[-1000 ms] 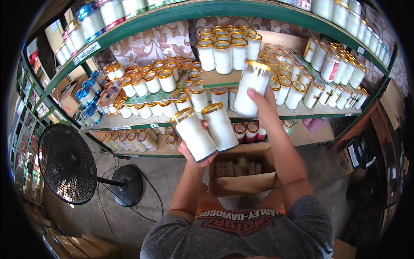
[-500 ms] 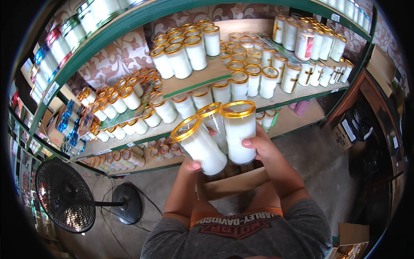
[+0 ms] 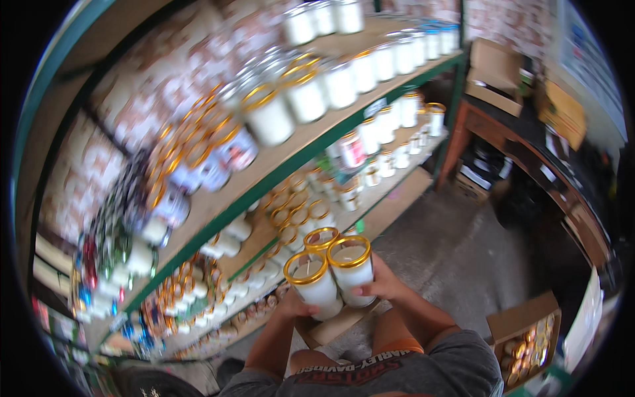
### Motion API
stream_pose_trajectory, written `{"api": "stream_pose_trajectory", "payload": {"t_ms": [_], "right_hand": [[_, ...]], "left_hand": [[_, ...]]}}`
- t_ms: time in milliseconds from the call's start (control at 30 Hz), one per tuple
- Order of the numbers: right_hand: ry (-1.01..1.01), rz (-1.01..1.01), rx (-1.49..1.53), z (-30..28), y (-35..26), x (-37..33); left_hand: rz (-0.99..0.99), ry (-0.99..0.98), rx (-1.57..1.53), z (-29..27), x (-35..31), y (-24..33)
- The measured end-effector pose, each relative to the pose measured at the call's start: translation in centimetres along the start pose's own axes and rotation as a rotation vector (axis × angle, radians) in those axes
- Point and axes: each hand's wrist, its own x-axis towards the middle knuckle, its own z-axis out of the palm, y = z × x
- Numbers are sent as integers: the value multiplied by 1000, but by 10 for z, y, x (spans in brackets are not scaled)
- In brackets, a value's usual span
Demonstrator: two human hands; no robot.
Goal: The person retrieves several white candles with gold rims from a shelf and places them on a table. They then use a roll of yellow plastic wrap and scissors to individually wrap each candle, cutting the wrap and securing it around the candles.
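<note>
We've got three gold-rimmed glass cylinders of white wax (image 3: pixel 355 276) bunched off the front edge of the green-edged wooden shelf (image 3: pixel 377 196), left hand (image 3: pixel 297 306) and right hand (image 3: pixel 385 282) pinching from opposite sides, probably so none slips.

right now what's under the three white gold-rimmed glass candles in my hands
Part of a brown cardboard box shows below the candles; most of its inside is hidden behind them.

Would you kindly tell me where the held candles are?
In the head view, the three held candles are below centre, between the left hand and right hand.
</note>
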Motion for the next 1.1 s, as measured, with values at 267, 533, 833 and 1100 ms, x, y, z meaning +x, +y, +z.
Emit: {"api": "stream_pose_trajectory", "payload": {"t_ms": [267, 533, 833, 1100], "right_hand": [[459, -221, -149, -1, -156, -98], [846, -368, -354, 21, -291, -210], [1064, -393, -371, 13, -367, -237], [1049, -472, -408, -98, -413, -191]], "left_hand": [[-176, -513, -27, 142, 113, 66], [-193, -947, -222, 323, 179, 91], [-215, -1121, -250, 420, 238, 122], [-178, -1250, -44, 439, 385, 116]]}}
